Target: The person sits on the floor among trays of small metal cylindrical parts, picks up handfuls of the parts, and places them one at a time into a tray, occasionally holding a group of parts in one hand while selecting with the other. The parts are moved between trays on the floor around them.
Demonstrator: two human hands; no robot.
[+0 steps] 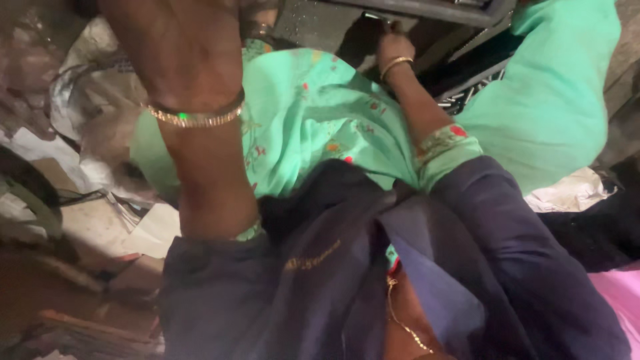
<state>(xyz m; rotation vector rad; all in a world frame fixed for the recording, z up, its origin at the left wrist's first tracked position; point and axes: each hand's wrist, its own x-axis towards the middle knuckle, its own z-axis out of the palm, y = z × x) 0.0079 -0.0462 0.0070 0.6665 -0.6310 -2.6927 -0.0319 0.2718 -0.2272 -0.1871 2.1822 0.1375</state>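
My left hand (pixel 180 47) is raised close to the camera at the upper left, back side showing, with a gold bangle (pixel 197 117) at the wrist. Its fingers run out of the top of the frame. My right hand (pixel 395 45) reaches forward at the top centre, also with a gold bangle (pixel 396 64). It rests against the edge of a dark metal frame (pixel 427 10), and its fingertips are hidden in shadow. I wear a light green patterned garment (pixel 313 113) under a dark navy coat (pixel 320 267).
Crumpled paper and plastic wrapping (pixel 93 93) lie at the left with cardboard pieces (pixel 100 227) below. Thin metal rods (pixel 467 93) sit under the dark frame at the upper right. A pink surface (pixel 623 293) shows at the right edge.
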